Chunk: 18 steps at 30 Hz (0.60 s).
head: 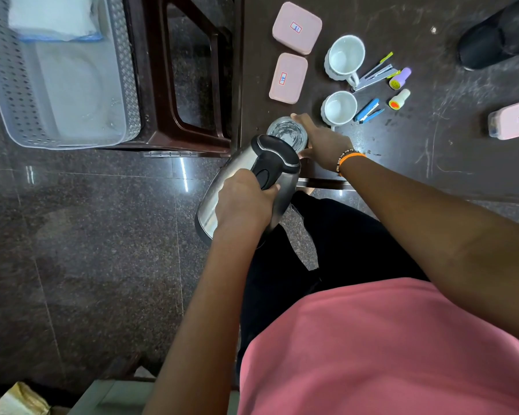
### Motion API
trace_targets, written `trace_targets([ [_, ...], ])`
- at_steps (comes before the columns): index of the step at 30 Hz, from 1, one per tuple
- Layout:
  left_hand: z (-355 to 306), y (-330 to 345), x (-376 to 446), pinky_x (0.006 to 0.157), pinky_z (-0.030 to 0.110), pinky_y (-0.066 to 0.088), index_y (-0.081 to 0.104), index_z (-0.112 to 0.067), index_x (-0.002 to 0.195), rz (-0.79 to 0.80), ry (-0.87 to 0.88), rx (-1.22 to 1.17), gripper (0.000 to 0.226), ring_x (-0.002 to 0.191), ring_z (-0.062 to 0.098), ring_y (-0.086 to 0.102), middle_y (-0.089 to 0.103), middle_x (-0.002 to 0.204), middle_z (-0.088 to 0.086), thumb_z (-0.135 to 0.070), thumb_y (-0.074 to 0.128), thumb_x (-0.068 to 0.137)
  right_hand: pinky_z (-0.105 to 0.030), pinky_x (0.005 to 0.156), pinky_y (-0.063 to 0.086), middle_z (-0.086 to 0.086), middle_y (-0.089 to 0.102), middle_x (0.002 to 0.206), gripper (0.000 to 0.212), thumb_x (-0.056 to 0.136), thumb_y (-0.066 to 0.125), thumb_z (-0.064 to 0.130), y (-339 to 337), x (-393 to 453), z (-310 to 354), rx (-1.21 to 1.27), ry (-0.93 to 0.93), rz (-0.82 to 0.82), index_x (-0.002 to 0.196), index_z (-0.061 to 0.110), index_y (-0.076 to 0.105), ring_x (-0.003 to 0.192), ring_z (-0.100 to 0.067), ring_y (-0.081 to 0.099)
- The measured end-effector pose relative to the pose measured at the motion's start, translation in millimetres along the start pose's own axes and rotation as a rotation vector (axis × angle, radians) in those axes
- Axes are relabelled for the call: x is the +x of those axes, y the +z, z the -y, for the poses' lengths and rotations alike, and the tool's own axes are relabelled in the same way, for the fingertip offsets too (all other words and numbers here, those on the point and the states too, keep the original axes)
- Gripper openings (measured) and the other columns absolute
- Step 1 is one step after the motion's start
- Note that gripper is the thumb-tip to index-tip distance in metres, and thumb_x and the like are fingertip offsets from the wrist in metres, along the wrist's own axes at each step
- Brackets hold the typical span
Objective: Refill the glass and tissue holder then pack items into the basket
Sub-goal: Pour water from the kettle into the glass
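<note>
A steel kettle with a black lid and handle is tilted toward a clear glass at the near left corner of the dark table. My left hand grips the kettle's black handle. My right hand wraps around the glass from the right side. Water shows inside the glass. A white perforated basket stands on a brown stool to the left, with a white plastic-wrapped pack in it.
On the table lie two pink lidded boxes, two white mugs, a steel stapler, a blue stapler, two small stamps, another pink box and a black object.
</note>
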<state>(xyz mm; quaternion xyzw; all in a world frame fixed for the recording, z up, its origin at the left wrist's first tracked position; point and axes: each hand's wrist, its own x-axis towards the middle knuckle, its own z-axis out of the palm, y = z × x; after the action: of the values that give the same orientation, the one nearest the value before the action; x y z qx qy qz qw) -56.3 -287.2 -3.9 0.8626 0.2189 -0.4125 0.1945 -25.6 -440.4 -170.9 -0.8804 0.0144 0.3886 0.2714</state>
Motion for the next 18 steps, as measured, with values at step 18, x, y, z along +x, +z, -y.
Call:
trace_targets([
  [18,7.6,1.1,4.9,0.085,0.044,0.052,0.055,-0.004,0.100,-0.015,0.026,0.010,0.039,0.100,0.036,0.059,0.062,0.108,0.016,-0.039,0.061,0.083,-0.056,0.085,0.051,-0.020,0.063,0.116,0.073,0.081,0.065,0.026,-0.4,0.0,2.0,-0.012,-0.023,-0.008,0.134,0.033,0.016,0.102,-0.041,0.061],
])
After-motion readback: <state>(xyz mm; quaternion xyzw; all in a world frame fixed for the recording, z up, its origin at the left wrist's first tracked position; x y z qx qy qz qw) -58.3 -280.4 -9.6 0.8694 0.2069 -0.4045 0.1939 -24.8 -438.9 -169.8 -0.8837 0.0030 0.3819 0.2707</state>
